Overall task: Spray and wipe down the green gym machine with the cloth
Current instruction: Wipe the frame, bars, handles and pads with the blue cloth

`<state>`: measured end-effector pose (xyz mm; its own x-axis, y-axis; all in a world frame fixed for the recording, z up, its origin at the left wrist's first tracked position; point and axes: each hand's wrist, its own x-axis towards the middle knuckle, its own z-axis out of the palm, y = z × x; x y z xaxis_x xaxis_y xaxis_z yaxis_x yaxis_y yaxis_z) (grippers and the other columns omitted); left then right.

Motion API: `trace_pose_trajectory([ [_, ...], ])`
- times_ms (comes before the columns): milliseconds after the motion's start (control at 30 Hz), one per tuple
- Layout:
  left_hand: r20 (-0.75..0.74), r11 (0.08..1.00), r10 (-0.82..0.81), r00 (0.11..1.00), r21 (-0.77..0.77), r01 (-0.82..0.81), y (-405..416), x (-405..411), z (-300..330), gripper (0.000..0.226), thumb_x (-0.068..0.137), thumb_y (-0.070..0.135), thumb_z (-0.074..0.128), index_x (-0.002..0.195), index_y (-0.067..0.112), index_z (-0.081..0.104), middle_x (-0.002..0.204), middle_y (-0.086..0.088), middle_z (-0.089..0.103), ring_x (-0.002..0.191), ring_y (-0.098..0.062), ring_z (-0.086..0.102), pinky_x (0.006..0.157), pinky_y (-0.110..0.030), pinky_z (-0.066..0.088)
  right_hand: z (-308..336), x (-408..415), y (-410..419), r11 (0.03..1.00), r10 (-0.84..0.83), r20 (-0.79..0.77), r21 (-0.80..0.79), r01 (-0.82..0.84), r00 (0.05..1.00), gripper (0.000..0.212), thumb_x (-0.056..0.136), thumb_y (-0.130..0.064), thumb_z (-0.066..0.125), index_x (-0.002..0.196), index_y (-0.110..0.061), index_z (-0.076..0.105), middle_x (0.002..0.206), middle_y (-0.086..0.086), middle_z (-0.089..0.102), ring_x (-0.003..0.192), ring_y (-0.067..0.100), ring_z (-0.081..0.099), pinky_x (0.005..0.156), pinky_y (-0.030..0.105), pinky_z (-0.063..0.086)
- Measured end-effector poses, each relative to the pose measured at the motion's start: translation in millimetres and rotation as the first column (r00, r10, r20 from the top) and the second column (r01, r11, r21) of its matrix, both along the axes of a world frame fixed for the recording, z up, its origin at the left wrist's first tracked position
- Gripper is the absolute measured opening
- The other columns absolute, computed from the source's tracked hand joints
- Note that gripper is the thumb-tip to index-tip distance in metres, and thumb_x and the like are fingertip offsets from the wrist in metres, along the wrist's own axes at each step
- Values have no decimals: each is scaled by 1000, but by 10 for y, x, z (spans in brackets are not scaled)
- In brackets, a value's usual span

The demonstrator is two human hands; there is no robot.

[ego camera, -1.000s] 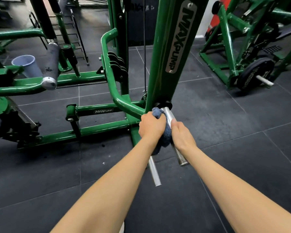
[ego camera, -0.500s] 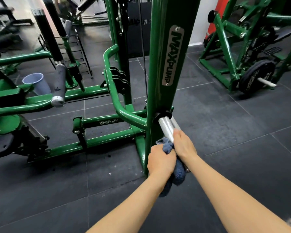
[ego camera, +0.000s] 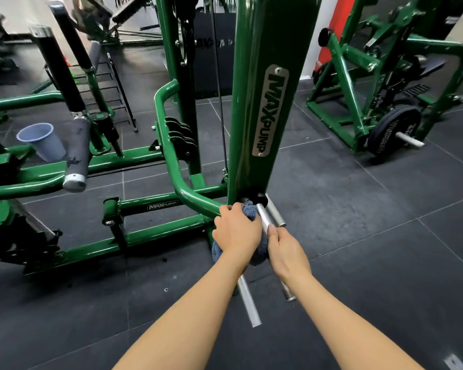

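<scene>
Midway: peg wipe in progress

Left hand (ego camera: pixel 237 231) clamps cloth (ego camera: pixel 249 209) round a chrome peg (ego camera: pixel 262 217) at the post (ego camera: pixel 257 102) base; right hand (ego camera: pixel 286 252) grips the same peg. Frame probably unwiped; no spray bottle visible.

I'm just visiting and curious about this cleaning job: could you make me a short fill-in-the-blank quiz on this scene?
1. The left hand presses a ____ cloth against a silver peg.
2. The right hand holds the ____ peg.
3. The green post carries a badge reading ____.
4. The cup at the left is pale ____.

Missing words: blue; silver; MAXPUMP; blue
</scene>
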<state>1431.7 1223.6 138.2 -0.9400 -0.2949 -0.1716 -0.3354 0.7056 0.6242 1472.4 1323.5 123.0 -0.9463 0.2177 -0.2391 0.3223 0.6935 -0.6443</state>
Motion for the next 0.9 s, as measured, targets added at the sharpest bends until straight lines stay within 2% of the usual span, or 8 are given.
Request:
trace_pose_trajectory([
  [200, 241, 780, 33, 970, 601, -176, -189, 126, -262, 20, 82, 21, 64, 100, 15, 70, 108, -10, 71, 102, -25, 65, 95, -37, 51, 29, 8, -28, 999, -30, -30, -16, 30, 999, 45, 97, -56, 31, 105, -18, 53, 106, 6, 63, 99, 29, 57, 77, 35, 42],
  [367, 97, 749, 62, 993, 654, -110, -222, 332, -130, 16, 81, 26, 71, 95, 19, 69, 99, -3, 71, 95, -20, 67, 86, -32, 54, 93, 169, -31, 995, 99, -287, 4, -103, 953, 75, 78, -74, 34, 126, -19, 52, 122, -1, 58, 114, 21, 53, 94, 38, 42],
  [467, -53, 834, -124, 991, 535, 133, -424, 333, 162, 21, 76, 40, 74, 86, 22, 72, 89, -1, 74, 88, -16, 68, 80, -30, 53, 217, 278, -149, 966, 260, -204, 55, -254, 944, 105, 68, -84, 28, 149, -17, 29, 151, -3, 35, 142, 17, 26, 116, 31, 20],
  [567, -84, 850, -215, 973, 474, 229, -624, 230, 451, 37, 79, 54, 70, 87, 18, 74, 86, -2, 74, 83, -15, 67, 76, -29, 50, 567, 260, -381, 926, 268, -170, -226, -302, 949, 120, 64, -83, 57, 154, -21, 9, 152, -12, 25, 143, 8, 22, 113, 21, 20],
  [667, -73, 842, -135, 988, 517, 153, -754, 52, 778, 48, 86, 61, 56, 71, 17, 68, 75, -2, 70, 78, -18, 64, 70, -29, 45, 915, 73, -538, 900, 131, -119, -403, -168, 984, 114, 69, -49, 80, 153, -19, 10, 142, -12, 35, 135, 8, 36, 111, 23, 30],
  [767, -22, 846, -170, 985, 509, 157, -845, -109, 1014, 68, 87, 73, 38, 80, 12, 68, 76, -1, 63, 81, -20, 59, 75, -29, 43, 1187, -62, -590, 942, 56, -148, -320, -101, 987, 81, 62, -38, 87, 129, -17, 46, 125, -3, 59, 112, 14, 59, 96, 32, 47],
  [833, 37, 710, -229, 973, 690, 141, -900, -171, 1141, 85, 69, 92, 37, 90, 15, 66, 85, -2, 64, 82, -21, 60, 82, -32, 48, 1361, -70, -606, 973, 36, -224, -213, -85, 974, 60, 63, -30, 83, 113, -19, 52, 108, -4, 63, 103, 16, 61, 82, 27, 48],
  [900, 38, 495, -224, 974, 865, 80, -948, -293, 1256, 82, 63, 94, 41, 83, 17, 59, 78, -4, 57, 66, -19, 52, 67, -29, 44, 1584, -51, -616, 990, -18, -392, -134, -38, 920, 50, 68, -20, 78, 110, -23, 50, 103, -7, 59, 103, 18, 58, 81, 28, 46],
])
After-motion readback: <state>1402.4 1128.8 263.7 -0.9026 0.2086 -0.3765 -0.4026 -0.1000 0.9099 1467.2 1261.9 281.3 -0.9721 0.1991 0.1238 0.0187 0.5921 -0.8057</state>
